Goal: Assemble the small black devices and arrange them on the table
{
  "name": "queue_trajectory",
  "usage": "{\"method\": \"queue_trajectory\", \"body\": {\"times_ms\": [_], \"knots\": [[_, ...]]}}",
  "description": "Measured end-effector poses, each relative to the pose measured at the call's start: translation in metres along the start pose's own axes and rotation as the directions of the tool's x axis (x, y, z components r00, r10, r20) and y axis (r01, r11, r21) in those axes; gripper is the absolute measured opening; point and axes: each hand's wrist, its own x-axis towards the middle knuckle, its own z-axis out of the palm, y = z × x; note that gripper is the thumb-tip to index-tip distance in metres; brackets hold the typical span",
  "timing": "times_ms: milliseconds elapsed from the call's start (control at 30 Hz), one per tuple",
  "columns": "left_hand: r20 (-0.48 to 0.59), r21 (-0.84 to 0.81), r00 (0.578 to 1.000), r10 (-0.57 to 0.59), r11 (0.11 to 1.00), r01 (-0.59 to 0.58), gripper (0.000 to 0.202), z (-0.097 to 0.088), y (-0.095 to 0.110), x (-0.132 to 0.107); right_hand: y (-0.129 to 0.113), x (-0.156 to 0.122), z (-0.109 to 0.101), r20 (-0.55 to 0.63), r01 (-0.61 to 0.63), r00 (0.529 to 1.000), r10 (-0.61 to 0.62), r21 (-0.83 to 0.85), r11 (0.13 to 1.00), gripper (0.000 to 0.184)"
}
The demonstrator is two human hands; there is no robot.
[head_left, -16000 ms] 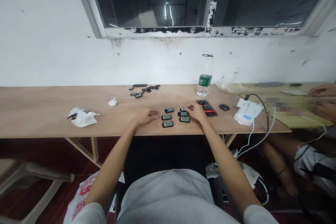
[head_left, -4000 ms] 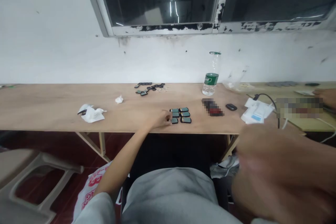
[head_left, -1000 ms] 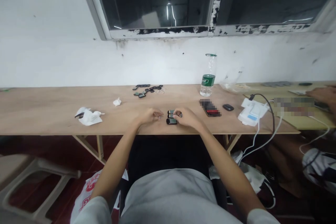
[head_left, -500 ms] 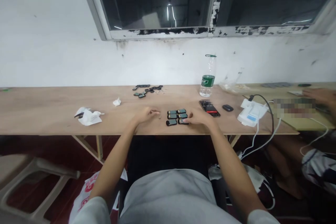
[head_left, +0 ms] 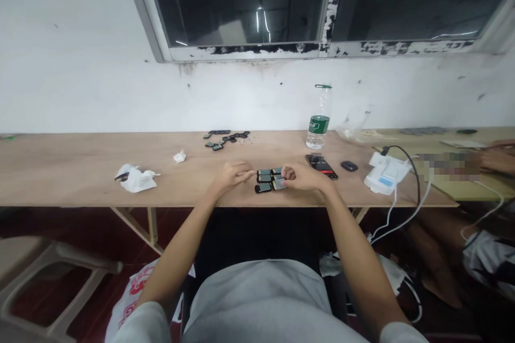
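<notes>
Several small flat black pieces with grey faces (head_left: 264,187) lie in two columns near the table's front edge. My right hand (head_left: 300,177) is closed, with its thumb and fingertips on the nearest piece of the right column (head_left: 279,185). Part of that column is hidden behind the fingers. Just left of the rows is my left hand (head_left: 234,177), its fingers drawn together and pointing toward the pieces. Whatever sits between those fingertips is too small to make out.
Farther back lie more black pieces (head_left: 225,139) beside tiny light bits (head_left: 246,140). Crumpled tissues (head_left: 139,178) are on the left. A water bottle (head_left: 317,128), a phone (head_left: 322,166), a black oval case (head_left: 348,165) and a white power strip (head_left: 382,174) occupy the right. A co-worker's hand (head_left: 497,158) shows beyond.
My left hand has moved right, closer to the rows. My right hand's fingers have curled in, and the near right piece has shifted slightly. The co-worker's hand has moved.
</notes>
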Motion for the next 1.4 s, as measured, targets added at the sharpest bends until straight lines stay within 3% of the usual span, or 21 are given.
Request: {"method": "queue_trajectory", "body": {"times_ms": [133, 300, 900, 1233, 1400], "knots": [[0.049, 0.007, 0.992, 0.113, 0.994, -0.113, 0.027, 0.012, 0.017, 0.005, -0.019, -0.001, 0.003, -0.079, 0.097, 0.993, -0.089, 0.112, 0.989, 0.017], [0.038, -0.021, 0.986, 0.162, 0.987, -0.162, 0.021, 0.015, 0.020, 0.005, -0.031, -0.002, 0.007, -0.127, 0.094, 0.990, -0.061, 0.280, 0.955, 0.017], [0.004, -0.042, 0.997, 0.072, 0.997, -0.072, 0.024, 0.012, 0.025, 0.001, -0.034, -0.005, 0.005, -0.087, 0.053, 0.996, -0.022, 0.369, 0.928, 0.016], [0.053, -0.016, 0.997, 0.064, 0.998, -0.063, 0.026, 0.015, 0.024, 0.003, -0.028, -0.001, 0.008, -0.095, 0.039, 0.995, -0.002, 0.391, 0.919, 0.026], [-0.004, 0.027, 0.999, 0.053, 0.998, -0.053, 0.030, 0.016, 0.020, 0.002, -0.028, 0.001, 0.010, -0.125, -0.006, 0.991, 0.054, 0.360, 0.933, 0.018]]}}
